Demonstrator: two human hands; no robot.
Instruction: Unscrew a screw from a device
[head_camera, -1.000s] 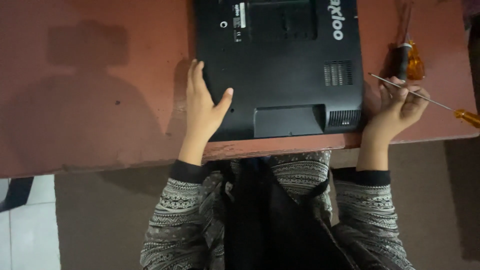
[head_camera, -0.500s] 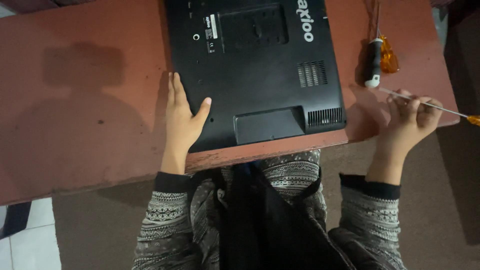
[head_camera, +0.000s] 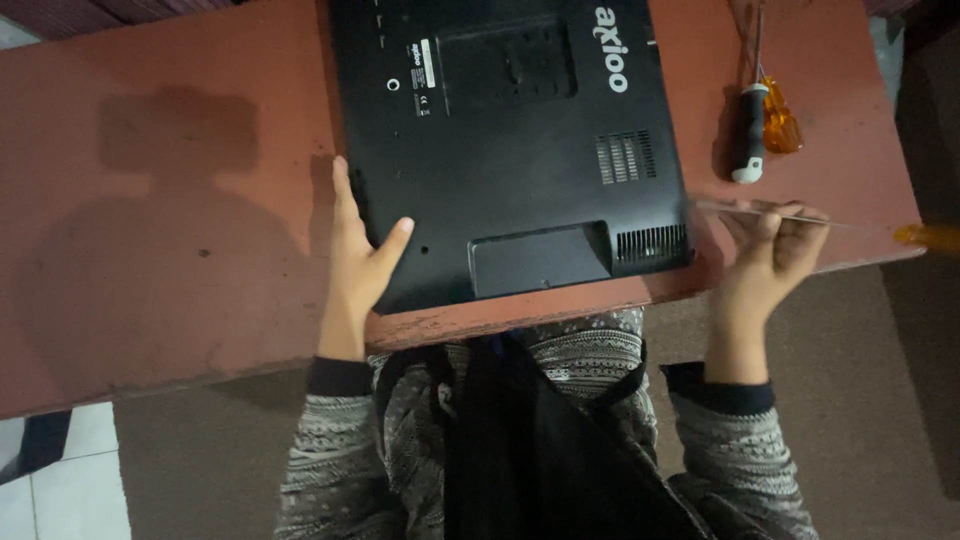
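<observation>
We count one upturned black laptop (head_camera: 510, 150) on the reddish table (head_camera: 180, 200) and three screwdrivers; two (head_camera: 760, 120) lie right, tips cut off; our left hand (head_camera: 360, 265) rests open on the laptop's edge; our right hand (head_camera: 775, 255) pinches the third screwdriver's shaft (head_camera: 770, 212), blurred; since before, the laptop has slid away from it.

Looks like home repair corner or small informal workshop. Evidence: worn reddish-brown wooden table (head_camera: 180, 200) with chipped paint along front edge; black device casing (head_camera: 510, 150) lying back-side up on it; two screwdrivers (head_camera: 760, 125) set beside casing, black-handled and orange-handled. Brown carpet (head_camera: 200, 460) under table, white floor tiles (head_camera: 60, 480) at lower left. Dim indoor lighting, soft shadows on tabletop.
</observation>
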